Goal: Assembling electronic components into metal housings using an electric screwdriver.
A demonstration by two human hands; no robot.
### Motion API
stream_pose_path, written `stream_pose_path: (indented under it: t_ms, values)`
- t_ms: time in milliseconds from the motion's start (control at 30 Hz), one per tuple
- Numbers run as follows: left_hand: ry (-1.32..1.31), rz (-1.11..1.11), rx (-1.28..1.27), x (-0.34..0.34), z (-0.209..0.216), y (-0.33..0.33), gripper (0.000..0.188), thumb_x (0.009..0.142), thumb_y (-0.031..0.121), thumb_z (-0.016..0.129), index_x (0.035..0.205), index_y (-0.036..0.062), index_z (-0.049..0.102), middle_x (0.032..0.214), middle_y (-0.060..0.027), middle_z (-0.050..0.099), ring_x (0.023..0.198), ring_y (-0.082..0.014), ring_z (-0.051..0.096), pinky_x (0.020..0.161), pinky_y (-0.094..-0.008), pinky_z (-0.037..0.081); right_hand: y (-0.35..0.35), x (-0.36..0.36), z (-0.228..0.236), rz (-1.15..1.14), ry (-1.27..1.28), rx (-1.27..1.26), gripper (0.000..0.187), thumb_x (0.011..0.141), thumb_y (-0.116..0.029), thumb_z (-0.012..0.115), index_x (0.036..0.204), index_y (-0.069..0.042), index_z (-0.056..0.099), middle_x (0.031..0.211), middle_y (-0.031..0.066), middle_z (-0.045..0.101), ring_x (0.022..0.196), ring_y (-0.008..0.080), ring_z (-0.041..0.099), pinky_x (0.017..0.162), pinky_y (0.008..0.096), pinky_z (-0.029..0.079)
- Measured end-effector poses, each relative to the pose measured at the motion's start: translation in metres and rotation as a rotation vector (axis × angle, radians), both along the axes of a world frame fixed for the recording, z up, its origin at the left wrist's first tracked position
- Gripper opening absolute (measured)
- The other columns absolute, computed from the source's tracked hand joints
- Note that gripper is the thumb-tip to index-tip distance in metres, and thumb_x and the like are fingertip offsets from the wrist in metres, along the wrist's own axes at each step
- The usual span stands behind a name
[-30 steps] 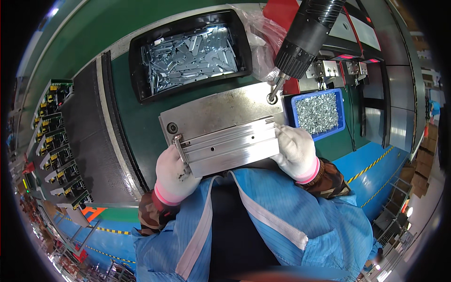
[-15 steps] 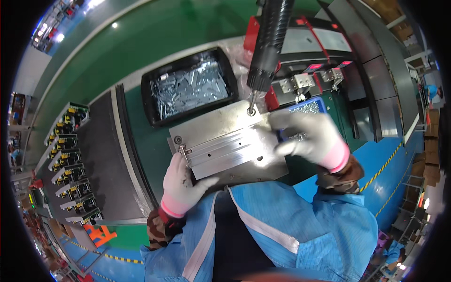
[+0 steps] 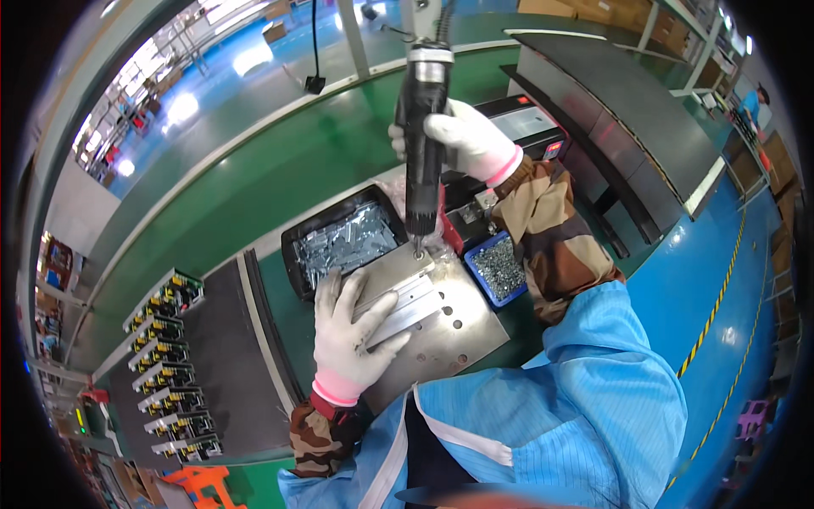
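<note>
My right hand [image 3: 466,140], in a white glove with a pink cuff, is wrapped round a black power screwdriver [image 3: 423,161] that hangs upright. The tool's bit meets a round fitting [image 3: 418,254] at the far corner of a flat metal fixture plate [image 3: 475,327]. My left hand [image 3: 352,339], gloved the same way, lies with fingers spread over the fixture and a silver grooved metal bar [image 3: 411,305] on it. Its palm hides the left end of the bar. Whether a screw sits under the bit is too small to tell.
Behind the left hand is a black bin [image 3: 292,280] of metal strips. A blue tray [image 3: 507,299] of small screws stands right of the fixture, near red-and-black machines [image 3: 530,127]. At left, several circuit-board assemblies [image 3: 174,373] line a dark conveyor belt [image 3: 233,365].
My right hand has gone from beside the blue tray up to the screwdriver and gripped it. My left hand has shifted from the bar's left edge to lie flat over it. The view has tilted.
</note>
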State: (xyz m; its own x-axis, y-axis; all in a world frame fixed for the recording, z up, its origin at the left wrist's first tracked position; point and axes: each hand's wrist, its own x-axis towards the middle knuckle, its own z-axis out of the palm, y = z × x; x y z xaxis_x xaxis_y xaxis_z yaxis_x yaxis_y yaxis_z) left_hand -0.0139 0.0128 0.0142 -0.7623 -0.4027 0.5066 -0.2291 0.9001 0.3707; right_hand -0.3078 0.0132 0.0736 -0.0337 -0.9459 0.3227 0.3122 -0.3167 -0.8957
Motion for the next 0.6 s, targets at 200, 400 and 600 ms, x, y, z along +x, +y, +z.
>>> stream_pose_path:
  t_ms: [200, 400, 600]
  values:
    - [-0.042, -0.012, -0.032, -0.004, 0.006, 0.000, 0.051, 0.058, 0.028, 0.078, 0.104, 0.0096, 0.066, 0.124, -0.0209, 0.051, 0.117, -0.0422, 0.042, 0.098, -0.0481, 0.036, 0.015, 0.023, 0.017, 0.298, -0.065, -0.182, 0.049, 0.073, -0.013, 0.070, 0.114, 0.004, 0.049, 0.078, 0.0107, 0.062, 0.072, 0.0198, 0.063, 0.072, 0.0336, 0.052]
    - [0.007, -0.008, -0.026, -0.007, 0.002, -0.004, 0.046, 0.054, 0.022, 0.076, 0.099, 0.0122, 0.067, 0.122, -0.0195, 0.052, 0.117, -0.0429, 0.043, 0.097, -0.0496, 0.038, 0.094, -0.031, 0.039, -0.309, 0.060, -0.214, 0.037, 0.075, -0.011, 0.069, 0.107, 0.001, 0.055, 0.079, 0.0070, 0.061, 0.072, 0.0175, 0.063, 0.070, 0.0316, 0.051]
    - [0.012, -0.034, -0.030, -0.006, -0.002, -0.005, 0.047, 0.063, 0.032, 0.074, 0.102, 0.0059, 0.064, 0.126, -0.0221, 0.049, 0.118, -0.0439, 0.041, 0.098, -0.0512, 0.034, 0.118, -0.080, 0.016, -1.038, 0.397, -0.043, 0.030, 0.076, -0.008, 0.070, 0.102, 0.002, 0.058, 0.079, 0.0061, 0.062, 0.067, 0.0134, 0.061, 0.064, 0.0262, 0.050]
